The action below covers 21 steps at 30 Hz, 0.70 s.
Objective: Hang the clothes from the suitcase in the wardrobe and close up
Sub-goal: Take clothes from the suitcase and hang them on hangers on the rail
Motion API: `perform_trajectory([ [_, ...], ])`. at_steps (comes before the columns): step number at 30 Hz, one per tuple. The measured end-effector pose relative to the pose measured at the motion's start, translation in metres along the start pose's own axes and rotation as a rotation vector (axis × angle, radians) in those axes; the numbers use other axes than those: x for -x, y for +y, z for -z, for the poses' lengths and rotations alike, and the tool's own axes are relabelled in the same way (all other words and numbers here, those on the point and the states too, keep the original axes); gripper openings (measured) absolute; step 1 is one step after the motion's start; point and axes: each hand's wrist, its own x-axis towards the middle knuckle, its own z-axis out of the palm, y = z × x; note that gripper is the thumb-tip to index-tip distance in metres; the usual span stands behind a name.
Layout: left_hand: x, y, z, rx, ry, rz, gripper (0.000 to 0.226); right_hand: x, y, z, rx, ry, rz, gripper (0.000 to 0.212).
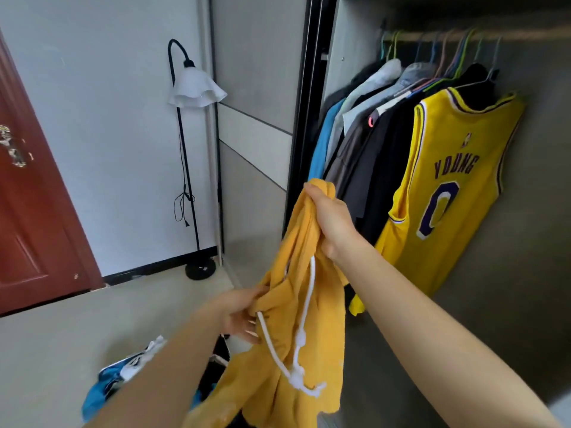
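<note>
Left hand pinches one yellow terry drawstring garment low down; right hand fists its top; one yellow basketball jersey hangs right of the grip.

Pale wall, red door, black floor lamp.

At frame centre, the right hand grips the top of yellow fabric shorts with a white drawstring; the left hand holds them lower. A yellow basketball jersey hangs upper right in the open wardrobe.
</note>
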Motion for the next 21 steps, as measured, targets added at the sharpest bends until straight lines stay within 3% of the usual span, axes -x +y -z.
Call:
perform_trajectory([
  [3, -0.021, -0.007, -0.016, 0.145, 0.073, -0.016, 0.034, 0.005, -0.004, 0.017, 0.116, -0.086, 0.095, 0.032],
  [6, -0.015, 0.02, -0.017, 0.217, 0.11, -0.12, 0.024, 0.001, -0.025, 0.053, 0.367, -0.155, 0.139, 0.025],
  [8, -0.002, 0.052, -0.007, 0.338, 0.144, -0.233, 0.025, -0.004, -0.033, 0.079, 0.666, -0.103, 0.166, 0.017],
  [10, 0.014, 0.081, -0.005, 0.406, 0.145, -0.328, 0.026, -0.011, -0.032, 0.104, 0.925, -0.036, 0.176, 0.024],
  [12, 0.032, 0.1, -0.015, 0.399, 0.087, -0.401, 0.022, -0.019, -0.023, 0.13, 1.122, 0.04, 0.164, 0.012],
  [15, 0.05, 0.114, -0.039, 0.275, -0.016, -0.48, 0.007, -0.028, -0.019, 0.159, 1.413, 0.232, 0.162, 0.044],
  [17, 0.05, 0.118, -0.054, 0.069, -0.106, -0.489, 0.025, -0.03, -0.032, 0.165, 1.371, 0.347, 0.261, 0.037],
  [18, 0.045, 0.118, -0.057, -0.036, -0.07, -0.474, 0.037, -0.032, -0.042, 0.165, 1.207, 0.388, 0.299, 0.032],
  [19, 0.035, 0.118, -0.057, -0.142, 0.036, -0.46, 0.041, -0.033, -0.051, 0.163, 0.975, 0.405, 0.299, 0.028],
  [21, 0.019, 0.118, -0.06, -0.342, 0.297, -0.47, 0.025, -0.034, -0.065, 0.161, 0.536, 0.399, 0.254, 0.025],
])
